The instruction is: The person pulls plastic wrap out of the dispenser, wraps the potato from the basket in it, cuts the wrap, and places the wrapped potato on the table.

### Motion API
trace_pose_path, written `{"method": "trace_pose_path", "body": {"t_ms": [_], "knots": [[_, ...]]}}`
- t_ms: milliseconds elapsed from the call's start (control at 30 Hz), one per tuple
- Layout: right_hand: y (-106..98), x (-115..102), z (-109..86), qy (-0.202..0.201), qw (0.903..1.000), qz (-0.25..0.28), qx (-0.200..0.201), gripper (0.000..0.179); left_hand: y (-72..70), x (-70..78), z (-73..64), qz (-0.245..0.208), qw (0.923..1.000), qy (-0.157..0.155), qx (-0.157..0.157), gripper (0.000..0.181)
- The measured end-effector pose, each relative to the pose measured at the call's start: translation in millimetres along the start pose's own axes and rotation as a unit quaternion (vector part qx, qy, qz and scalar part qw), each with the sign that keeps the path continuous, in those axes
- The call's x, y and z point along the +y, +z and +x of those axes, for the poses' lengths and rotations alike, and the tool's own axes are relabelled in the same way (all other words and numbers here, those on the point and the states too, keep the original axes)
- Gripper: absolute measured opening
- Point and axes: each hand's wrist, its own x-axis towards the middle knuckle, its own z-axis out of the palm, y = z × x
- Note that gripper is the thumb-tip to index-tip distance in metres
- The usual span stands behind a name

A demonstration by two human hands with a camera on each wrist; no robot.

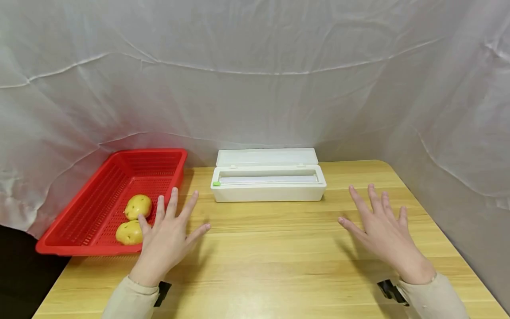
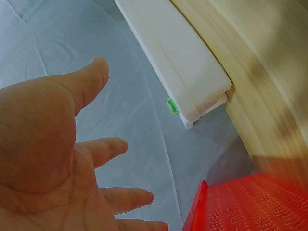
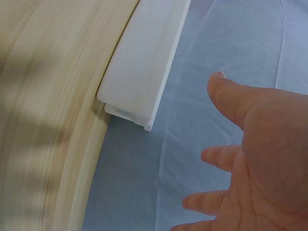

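Observation:
My left hand [image 1: 165,239] is spread over the table beside the red basket, holding nothing. Its little finger overlaps a potato in the head view. Two yellow potatoes, one farther back [image 1: 138,206] and one nearer [image 1: 129,233], lie in the red plastic basket [image 1: 75,212]. At the back middle stands a white cling film dispenser [image 1: 268,193], its lid [image 1: 267,157] raised and a roll [image 1: 268,179] inside. A green slider [image 2: 172,106] sits at the dispenser's left end. To the right, my right hand [image 1: 384,232] has its fingers spread and holds nothing.
A wooden table [image 1: 271,266] carries everything, with its rounded back corner at the right. Pale grey cloth [image 1: 255,102] hangs behind and along the right side. The basket reaches past the table's left edge, beside a dark area.

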Motion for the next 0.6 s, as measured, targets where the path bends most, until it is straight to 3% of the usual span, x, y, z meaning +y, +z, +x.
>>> {"method": "trace_pose_path", "body": {"t_ms": [333,600], "knots": [[-1.6,1.7,8.0,-0.016,0.9999,-0.004,-0.002,0.088,-7.6,3.3,12.5,0.012,0.9992,0.025,0.028,0.079],[-10.3,2.2,26.4,-0.056,0.9984,-0.006,0.007,0.073,-14.0,7.1,39.0,0.028,0.9959,0.070,0.050,0.062]]}}
